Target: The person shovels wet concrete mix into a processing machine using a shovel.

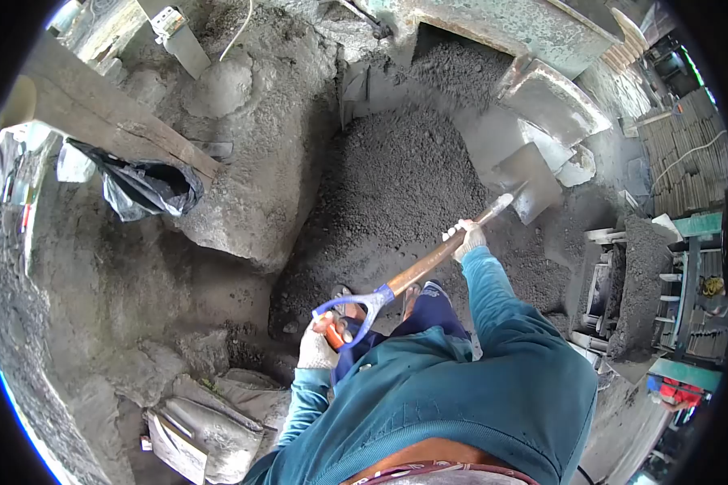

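Note:
A shovel with a wooden shaft (425, 265), a blue D-grip (356, 303) and a grey metal blade (530, 182) reaches across a pile of dark grey gritty mix (396, 186). My left hand (317, 347), in a white glove, is closed around the D-grip near my legs. My right hand (469, 238), also gloved, grips the shaft farther up, just short of the blade. The blade sits at the pile's right edge, beside a grey metal chute (554, 101). Both my sleeves are teal.
A hardened grey mound (251, 162) rises left of the pile, with a black plastic bag (150, 186) and a wooden beam (97, 121) beside it. Dusty sacks (210, 420) lie at the lower left. A machine loaded with the grey mix (643, 283) stands at the right.

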`<action>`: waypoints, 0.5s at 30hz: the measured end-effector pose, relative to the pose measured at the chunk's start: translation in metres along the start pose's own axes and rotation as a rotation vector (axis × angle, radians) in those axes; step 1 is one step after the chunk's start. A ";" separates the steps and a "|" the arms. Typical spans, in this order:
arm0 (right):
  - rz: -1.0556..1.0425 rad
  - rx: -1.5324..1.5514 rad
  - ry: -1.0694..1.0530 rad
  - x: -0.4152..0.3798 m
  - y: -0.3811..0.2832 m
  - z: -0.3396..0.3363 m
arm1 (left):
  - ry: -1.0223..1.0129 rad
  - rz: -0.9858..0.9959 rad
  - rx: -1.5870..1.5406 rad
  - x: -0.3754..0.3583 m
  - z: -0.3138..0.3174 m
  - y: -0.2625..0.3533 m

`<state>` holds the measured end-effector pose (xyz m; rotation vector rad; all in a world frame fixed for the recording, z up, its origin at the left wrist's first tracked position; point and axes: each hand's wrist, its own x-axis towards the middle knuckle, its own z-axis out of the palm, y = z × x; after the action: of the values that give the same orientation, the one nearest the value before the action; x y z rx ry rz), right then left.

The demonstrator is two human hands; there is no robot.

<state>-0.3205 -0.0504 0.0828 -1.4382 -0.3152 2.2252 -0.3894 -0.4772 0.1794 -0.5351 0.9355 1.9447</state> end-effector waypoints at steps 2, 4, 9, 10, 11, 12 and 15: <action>0.076 -0.076 -0.082 0.041 0.036 -0.012 | 0.223 -0.001 -0.075 0.008 -0.023 -0.011; 0.125 -0.346 -0.023 0.105 0.119 -0.041 | 0.470 -0.026 -0.111 0.004 -0.072 -0.028; 0.898 -0.135 -0.293 0.011 0.350 -0.050 | 1.323 0.133 -0.064 -0.159 -0.198 -0.075; 0.782 -0.616 -0.112 -0.039 0.376 -0.016 | 1.456 0.142 0.023 -0.202 -0.183 -0.072; 0.963 -0.563 -0.124 -0.048 0.433 -0.031 | 1.550 0.156 0.079 -0.223 -0.164 -0.063; 0.987 -0.578 -0.100 -0.081 0.422 0.008 | 1.588 0.176 0.131 -0.224 -0.149 -0.051; 1.083 -0.381 0.046 -0.093 0.430 0.065 | 1.573 0.298 0.344 -0.177 -0.122 0.001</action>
<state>-0.4591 -0.4646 -0.0018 -2.2166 0.1237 3.0504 -0.2986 -0.6672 0.2233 -1.8599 2.3022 1.2365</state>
